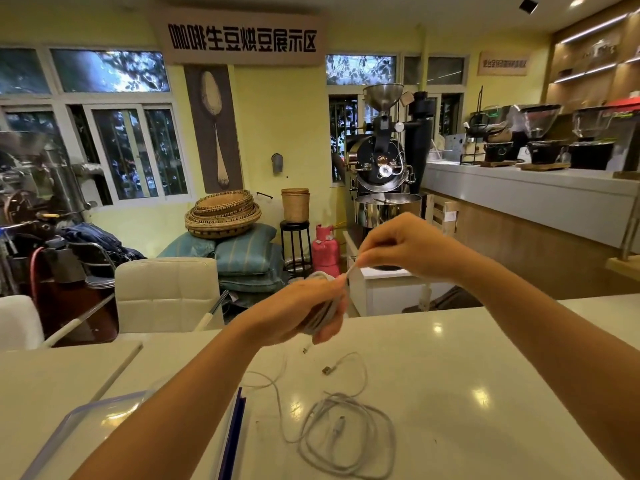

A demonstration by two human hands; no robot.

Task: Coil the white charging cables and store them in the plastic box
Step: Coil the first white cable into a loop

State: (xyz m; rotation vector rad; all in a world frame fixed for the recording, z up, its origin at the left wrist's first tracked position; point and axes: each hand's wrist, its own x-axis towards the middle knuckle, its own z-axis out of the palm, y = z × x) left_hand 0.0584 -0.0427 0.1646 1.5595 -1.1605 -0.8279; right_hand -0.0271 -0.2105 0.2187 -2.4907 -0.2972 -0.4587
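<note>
My left hand (298,308) grips a bundle of coiled white cable (327,306) raised above the white table (485,358). My right hand (398,242) pinches the free end of that cable (351,271) just above the bundle. A short tail with a plug (306,348) hangs below my left hand. More loose white cables (346,434) lie in tangled loops on the table in front of me, one with a plug (326,370) near the middle. The clear plastic box (79,420) with a blue rim sits at the lower left, partly under my left forearm.
A cream chair (166,292) stands behind the table's far edge. A second table top (52,375) abuts on the left. Cushions, woven baskets, a pink gas cylinder (325,247) and a coffee roaster (381,168) fill the background. A counter runs along the right.
</note>
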